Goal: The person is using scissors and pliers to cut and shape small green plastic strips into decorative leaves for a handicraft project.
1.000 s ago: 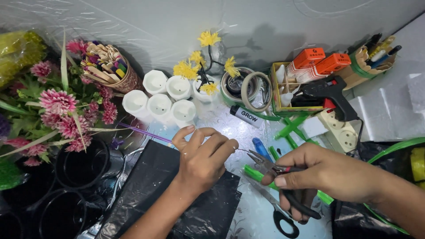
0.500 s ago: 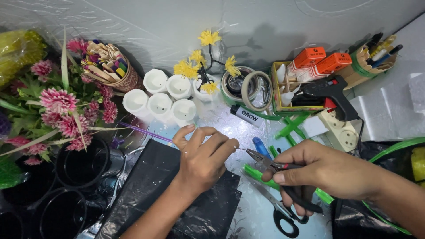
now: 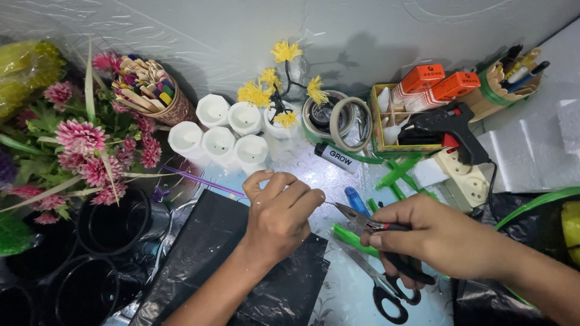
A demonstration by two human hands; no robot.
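Metal pliers in right hand

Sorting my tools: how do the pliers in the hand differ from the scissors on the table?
The pliers are gripped in the right hand, their narrow tip pointing at the left hand; the scissors lie untouched on the table. The pliers' jaws are short and pointed; the scissors' blades are longer. Both have dark handles.

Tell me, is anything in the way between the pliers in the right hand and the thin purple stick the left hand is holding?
Nothing visible blocks them. The right hand points the pliers at the left hand, which pinches the thin purple stick. Only a bare patch of table lies in the short gap. The scissors lie lower down, out of that line.
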